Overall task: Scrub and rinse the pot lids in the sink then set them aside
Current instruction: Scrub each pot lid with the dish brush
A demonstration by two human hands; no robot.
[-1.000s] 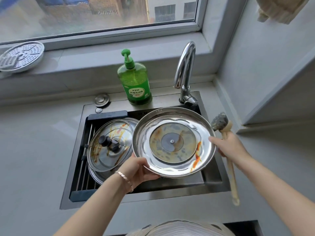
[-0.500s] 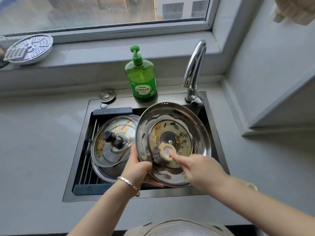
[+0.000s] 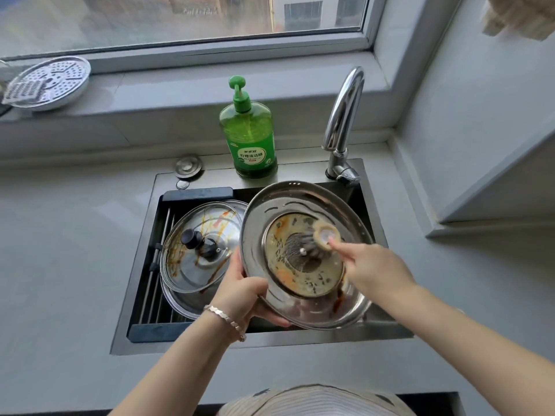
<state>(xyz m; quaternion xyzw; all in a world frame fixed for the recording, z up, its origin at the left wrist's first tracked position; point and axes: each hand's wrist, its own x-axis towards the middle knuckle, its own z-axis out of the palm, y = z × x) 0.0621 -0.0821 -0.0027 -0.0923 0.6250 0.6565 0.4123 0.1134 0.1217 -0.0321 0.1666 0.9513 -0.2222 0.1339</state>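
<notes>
The brush (image 3: 312,244) is sweeping across the steel lid (image 3: 258,235) from near centre toward its far right, with the right hand (image 3: 375,271) gripping the handle. The left hand (image 3: 240,292) is clasping the tilted lid's rim over the sink's (image 3: 270,340) right side. Scrubbing is progressing, and rinsing appears to be still ahead.

left hand (image 3: 243,292) fingers mostly hidden behind held lid (image 3: 258,235) | right hand (image 3: 375,271) covers handle of brush (image 3: 326,235) | bristles blurred | steel lid (image 3: 180,298) under glass lid (image 3: 198,250) mostly hidden | cloth (image 3: 516,16) cut off by top edge | bottle label (image 3: 252,156) print too small to read
</notes>
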